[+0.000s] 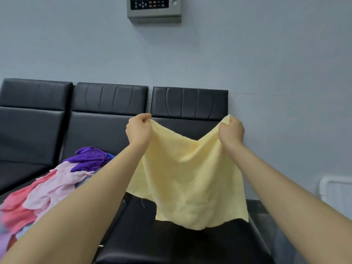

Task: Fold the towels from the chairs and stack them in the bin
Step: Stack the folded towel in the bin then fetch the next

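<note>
Both hands, left (138, 128) and right (231, 130), pinch the yellow towel's (190, 178) top corners above black chairs (106, 119).

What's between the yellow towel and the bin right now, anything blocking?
Cannot say: no bin shows in this view. The yellow towel hangs spread in the air, pinched at its top corners by the left hand and right hand, above the black chair seat. Nothing touches it except the hands.

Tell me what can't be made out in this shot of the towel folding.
- The bin: nowhere in the head view.
- Wall panel: top cut off by the frame, labels too small to read.
- Towel pile: partly covered by the left forearm, count unclear.
- Seat behind the yellow towel: hidden.
</note>
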`<state>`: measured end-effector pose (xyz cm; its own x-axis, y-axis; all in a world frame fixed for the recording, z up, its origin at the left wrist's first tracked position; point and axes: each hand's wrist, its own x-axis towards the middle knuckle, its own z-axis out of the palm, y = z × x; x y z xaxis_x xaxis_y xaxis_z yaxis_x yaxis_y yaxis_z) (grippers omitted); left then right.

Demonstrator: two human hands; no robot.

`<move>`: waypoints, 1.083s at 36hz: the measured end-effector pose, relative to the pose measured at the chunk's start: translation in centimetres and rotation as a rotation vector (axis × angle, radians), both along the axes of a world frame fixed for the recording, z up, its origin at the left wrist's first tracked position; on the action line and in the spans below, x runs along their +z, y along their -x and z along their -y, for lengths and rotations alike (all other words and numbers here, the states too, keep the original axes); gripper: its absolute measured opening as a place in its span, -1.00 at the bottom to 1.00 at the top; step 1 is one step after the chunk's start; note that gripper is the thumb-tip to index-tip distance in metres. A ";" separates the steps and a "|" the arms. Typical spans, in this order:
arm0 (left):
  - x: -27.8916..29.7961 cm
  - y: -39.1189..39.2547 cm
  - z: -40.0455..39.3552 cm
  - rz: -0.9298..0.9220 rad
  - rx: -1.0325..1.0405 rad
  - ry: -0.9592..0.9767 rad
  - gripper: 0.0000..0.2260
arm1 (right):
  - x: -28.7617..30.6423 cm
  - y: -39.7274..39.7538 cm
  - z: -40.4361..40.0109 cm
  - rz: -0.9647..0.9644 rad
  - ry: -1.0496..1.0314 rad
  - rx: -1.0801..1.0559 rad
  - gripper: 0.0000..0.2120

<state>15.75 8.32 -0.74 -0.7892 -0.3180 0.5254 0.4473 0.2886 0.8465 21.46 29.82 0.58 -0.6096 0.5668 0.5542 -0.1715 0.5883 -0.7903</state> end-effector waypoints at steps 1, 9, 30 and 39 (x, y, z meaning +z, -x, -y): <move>0.3 -0.1 0.0 0.003 0.002 -0.025 -0.67 | 0.2 -0.2 -0.1 -0.005 -0.002 -0.017 -0.79; 0.3 0.0 0.1 0.007 -0.105 -0.042 -0.44 | -0.1 -0.6 -1.9 0.087 -0.131 -0.135 -0.80; -2.5 0.5 -0.5 0.120 -0.112 0.018 -0.63 | -3.5 0.0 -0.4 0.032 -0.024 -0.032 -0.77; -4.0 1.2 0.3 0.189 -0.226 -0.030 -0.75 | -4.6 0.1 -0.9 0.035 0.008 -0.053 -0.78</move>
<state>14.58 8.06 -4.76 -0.9249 -0.1363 0.3549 0.3305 0.1731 0.9278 21.35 30.76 -4.00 -0.5975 0.6030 0.5286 -0.1125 0.5896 -0.7998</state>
